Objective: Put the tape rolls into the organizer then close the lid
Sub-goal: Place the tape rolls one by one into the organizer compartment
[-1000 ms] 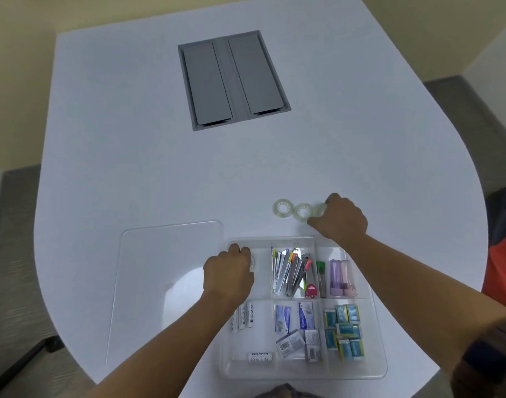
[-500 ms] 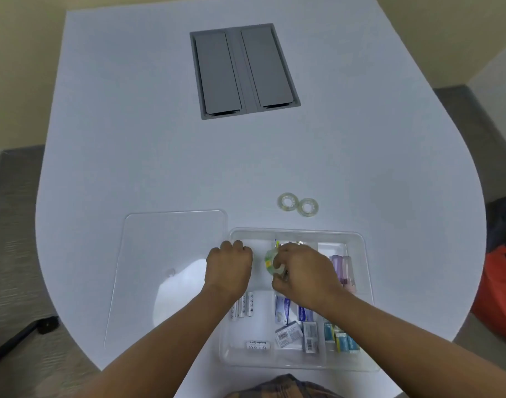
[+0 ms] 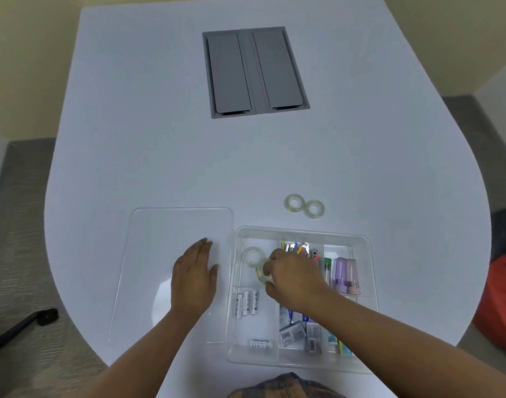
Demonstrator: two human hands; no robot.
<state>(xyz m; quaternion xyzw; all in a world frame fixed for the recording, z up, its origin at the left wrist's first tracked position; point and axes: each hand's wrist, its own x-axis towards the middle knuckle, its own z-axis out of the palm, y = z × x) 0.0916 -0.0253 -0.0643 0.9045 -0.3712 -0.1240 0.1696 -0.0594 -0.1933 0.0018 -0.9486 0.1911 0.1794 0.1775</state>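
Observation:
A clear plastic organizer [image 3: 364, 245] sits at the table's near edge, divided into compartments. In its far-left compartment one clear tape roll [image 3: 252, 255] lies flat. My right hand [image 3: 292, 278] is over that compartment, fingers closed on a second tape roll [image 3: 262, 275] held on edge. Two more tape rolls [image 3: 294, 202] [image 3: 314, 208] lie side by side on the table just beyond the organizer. The clear lid [image 3: 165, 234] lies flat on the table left of the organizer. My left hand [image 3: 195, 278] rests flat on the lid, fingers extended.
Other compartments hold batteries [image 3: 247, 303], clips and pens [image 3: 300, 248], purple and pink items [image 3: 346, 275], and small packets [image 3: 292, 334]. A grey cable hatch [image 3: 254, 71] is set into the white table farther away. A red bag [image 3: 501, 305] sits on the floor at right.
My right hand took a roll from beyond the organizer and brought it into the far-left compartment. My left hand left the organizer, leaving a roll there, and moved onto the lid.

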